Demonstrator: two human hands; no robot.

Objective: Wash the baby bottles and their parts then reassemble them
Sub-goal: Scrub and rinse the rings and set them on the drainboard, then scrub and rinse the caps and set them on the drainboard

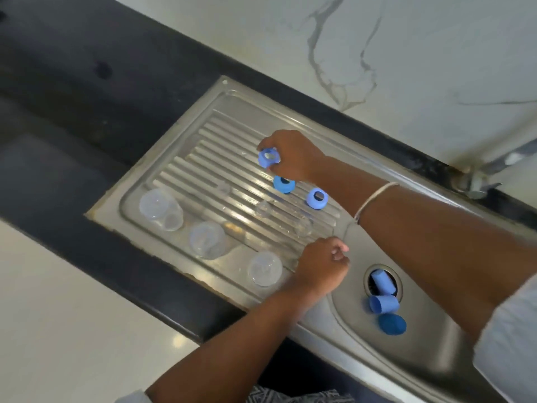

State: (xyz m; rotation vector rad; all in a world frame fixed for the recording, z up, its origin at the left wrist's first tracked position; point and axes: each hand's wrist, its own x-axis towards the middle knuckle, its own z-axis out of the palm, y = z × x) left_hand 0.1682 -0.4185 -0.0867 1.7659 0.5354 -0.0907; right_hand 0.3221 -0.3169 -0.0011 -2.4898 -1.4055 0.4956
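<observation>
My right hand (290, 154) grips a blue collar (268, 157) — I seat its teat squarely; left hand (322, 264), curled, holds nothing.

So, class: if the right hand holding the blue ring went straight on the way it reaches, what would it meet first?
Probably nothing but the bare ribbed drainboard: the right hand with its blue ring reaches toward the far-left corner, though depth is unclear.

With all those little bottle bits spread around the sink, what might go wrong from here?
One blue cap lies right over the drain opening; it may block the water or wedge in. The clear teats lying on the ribbed drainboard are hard to see, so the left hand beside them might knock one away. The right hand holds a blue ring above the board; wet, it may slip.
</observation>
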